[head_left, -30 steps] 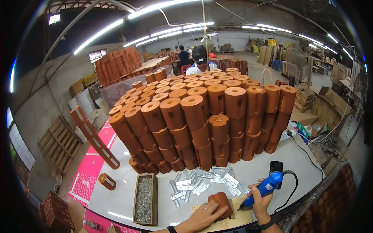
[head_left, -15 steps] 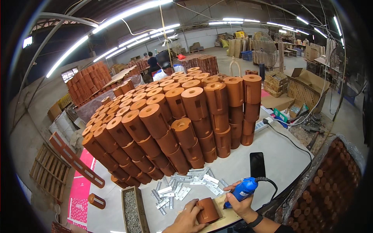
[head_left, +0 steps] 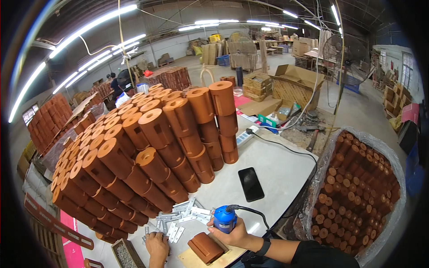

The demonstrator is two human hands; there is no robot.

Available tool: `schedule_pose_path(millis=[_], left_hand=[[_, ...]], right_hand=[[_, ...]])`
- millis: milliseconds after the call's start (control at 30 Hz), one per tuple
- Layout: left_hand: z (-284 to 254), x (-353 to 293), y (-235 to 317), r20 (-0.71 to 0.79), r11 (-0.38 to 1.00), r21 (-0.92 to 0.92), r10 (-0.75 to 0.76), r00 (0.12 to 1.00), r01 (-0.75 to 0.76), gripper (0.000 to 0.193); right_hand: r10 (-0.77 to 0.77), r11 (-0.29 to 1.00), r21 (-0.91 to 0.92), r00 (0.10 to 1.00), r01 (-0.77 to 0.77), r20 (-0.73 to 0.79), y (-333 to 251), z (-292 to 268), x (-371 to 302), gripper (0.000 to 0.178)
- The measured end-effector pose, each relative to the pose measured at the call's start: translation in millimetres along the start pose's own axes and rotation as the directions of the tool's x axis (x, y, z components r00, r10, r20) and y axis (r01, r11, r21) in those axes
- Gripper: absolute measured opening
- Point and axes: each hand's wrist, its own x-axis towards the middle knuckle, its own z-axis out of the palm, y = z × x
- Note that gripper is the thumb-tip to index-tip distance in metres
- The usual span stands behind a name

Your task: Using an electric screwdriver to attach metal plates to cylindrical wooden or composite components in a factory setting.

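My right hand point(head_left: 236, 236) grips a blue corded electric screwdriver point(head_left: 225, 219), its tip hidden in this view. Below and left of it, a reddish-brown wooden cylinder point(head_left: 205, 248) lies on its side on a light wooden board point(head_left: 190, 259), touched by neither hand. My left hand point(head_left: 157, 244) is down at the near left edge of a loose pile of flat metal plates point(head_left: 178, 232). Its fingers are bent and close together over the plates; the fingertips and anything between them are hidden. Beside that hand stands a narrow wooden box of screws point(head_left: 125, 254).
Stacked wooden cylinders point(head_left: 134, 147) form a tall block behind the plates. A black phone point(head_left: 251, 184) lies on the white table point(head_left: 277, 156), near a power strip point(head_left: 245, 136) and black cord. A plastic-lined bin point(head_left: 357, 196) of cylinders stands at the right. People are in the background.
My left hand has let go of the cylinder and moved left to the metal plates. The screwdriver in my right hand has lifted off the board. The view has swung right.
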Motion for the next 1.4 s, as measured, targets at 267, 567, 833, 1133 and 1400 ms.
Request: schedule_pose_path(millis=[267, 567, 833, 1133, 1400], left_hand=[[-21, 11, 9, -0.269, 0.988, -0.123, 0.057, 0.961, -0.093, 0.016], [-68, 10, 61, 0.198, 0.197, -0.936, -0.393, 0.898, 0.292, 0.022], [-24, 20, 102, 0.381, 0.325, -0.850, -0.161, 0.910, 0.414, 0.019], [-16, 11, 115, 0.251, 0.503, -0.808, -0.179, 0.951, 0.308, 0.016], [-5, 20, 114, 0.181, 0.367, -0.900, -0.176, 0.967, 0.236, 0.022]], right_hand=[[-0.061, 0.987, -0.149, 0.998, 0.058, -0.014, -3, -4, 3, 0.038], [0.134, 0.986, 0.117, 0.985, -0.121, -0.108, -30, -17, 5, 0.037], [0.318, 0.880, 0.363, 0.948, -0.307, 0.032, -57, -14, 2, 0.036], [0.268, 0.895, 0.376, 0.963, -0.241, -0.021, -39, 2, -3, 0.034], [0.301, 0.887, 0.396, 0.948, -0.237, -0.107, -46, 2, 0, 0.031]])
